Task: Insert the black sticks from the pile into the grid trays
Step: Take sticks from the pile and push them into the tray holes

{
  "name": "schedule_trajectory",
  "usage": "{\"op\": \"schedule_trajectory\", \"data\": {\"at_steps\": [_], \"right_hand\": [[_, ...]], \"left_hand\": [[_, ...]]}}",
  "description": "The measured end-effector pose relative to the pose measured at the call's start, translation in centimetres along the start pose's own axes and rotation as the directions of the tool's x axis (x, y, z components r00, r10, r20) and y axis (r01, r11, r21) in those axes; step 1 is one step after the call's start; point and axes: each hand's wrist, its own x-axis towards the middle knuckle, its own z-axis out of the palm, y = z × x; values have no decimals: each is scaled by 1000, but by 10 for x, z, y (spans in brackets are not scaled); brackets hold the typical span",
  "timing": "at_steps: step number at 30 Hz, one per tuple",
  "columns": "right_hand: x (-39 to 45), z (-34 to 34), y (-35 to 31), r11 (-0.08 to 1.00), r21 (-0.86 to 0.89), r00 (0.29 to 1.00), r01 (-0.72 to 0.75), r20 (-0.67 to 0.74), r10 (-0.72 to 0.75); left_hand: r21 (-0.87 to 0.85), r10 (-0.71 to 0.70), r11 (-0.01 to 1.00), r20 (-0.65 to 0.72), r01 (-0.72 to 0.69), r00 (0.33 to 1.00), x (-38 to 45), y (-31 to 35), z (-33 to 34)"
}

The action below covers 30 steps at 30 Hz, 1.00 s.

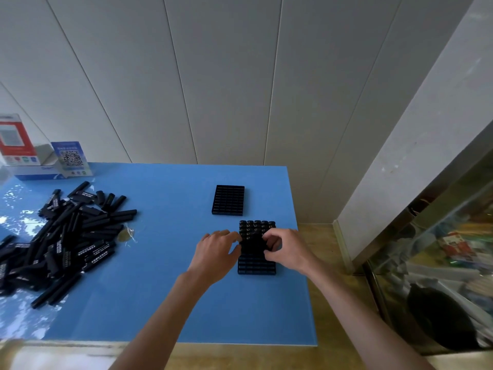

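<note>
Far left, rear of surface: boxes and QR card, against wall.
Left: pile of black sticks, loose and crossed, on clear film; small wrapped disc at pile's right edge.
Centre rear: empty tray, well apart from pile, just behind near tray.
Centre front: near tray, far rows filled with upright sticks, front rows open.
Left hand: touching near tray's left side, fingers bent against the standing sticks; whether steadying or pinching one, cannot tell.
Right hand: over tray's right middle, fingers curled and apparently pinching a stick at the next open row; stick itself hidden among fingers.
Step in hand, as judged: seating a stick in the near tray, roughly half full.
Next move calls for: stick held upright, lined up with an open cell beside the filled rows, pressed straight down; then reach left to pile.
</note>
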Motion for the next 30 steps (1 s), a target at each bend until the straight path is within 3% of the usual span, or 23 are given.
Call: {"op": "schedule_trajectory", "data": {"at_steps": [10, 19, 26, 30], "right_hand": [[-4, 1, 0, 993, 101, 998, -62, -11, 63], [4, 7, -2, 988, 115, 995, -98, 2, 98], [7, 9, -2, 995, -68, 994, -78, -76, 73], [9, 10, 0, 997, -68, 995, -31, -92, 25]], "left_hand": [[184, -60, 982, 42, 51, 997, -16, -34, -6], [38, -80, 996, 99, 76, 992, -22, -40, -15], [23, -84, 996, 105, 82, 991, -26, -44, -16], [16, -81, 997, 102, 80, 991, -25, -46, -16]]}}
